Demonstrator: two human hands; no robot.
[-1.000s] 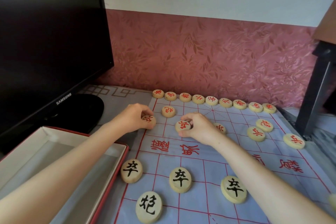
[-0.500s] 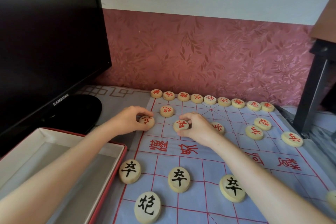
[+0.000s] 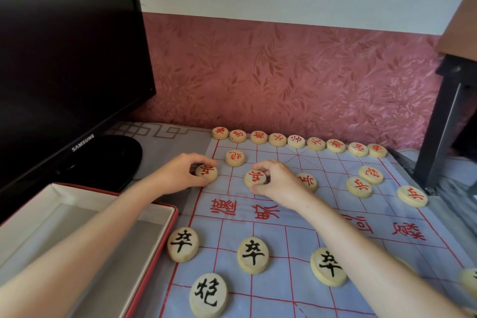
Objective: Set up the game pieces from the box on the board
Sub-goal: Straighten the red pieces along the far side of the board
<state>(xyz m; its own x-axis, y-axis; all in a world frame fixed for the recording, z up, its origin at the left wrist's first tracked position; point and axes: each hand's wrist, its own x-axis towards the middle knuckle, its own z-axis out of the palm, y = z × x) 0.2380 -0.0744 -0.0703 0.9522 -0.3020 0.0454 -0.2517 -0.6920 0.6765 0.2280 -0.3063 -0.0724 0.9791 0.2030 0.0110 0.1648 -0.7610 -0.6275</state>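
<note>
Two red-lettered discs sit on the far half of the board point(image 3: 284, 230), each held by one hand. The left hand point(image 3: 178, 175) pinches the edge disc point(image 3: 207, 173) on the board's left border line. The right hand point(image 3: 280, 183) pinches the second disc point(image 3: 255, 178) just to its right, fingers curled round the rim. Both discs look like light, stiff, smooth wood, so a pinch across the rim should suit, keeping the disc flat.

The box point(image 3: 165, 210) sits left of the board point(image 3: 284, 230), the monitor point(image 3: 64, 46) behind it. A back row point(image 3: 296, 141) lines the board's far edge; before it the left hand point(image 3: 178, 175) grips the edge piece point(image 3: 207, 173), the right hand point(image 3: 280, 183) the inner piece point(image 3: 255, 178)
</note>
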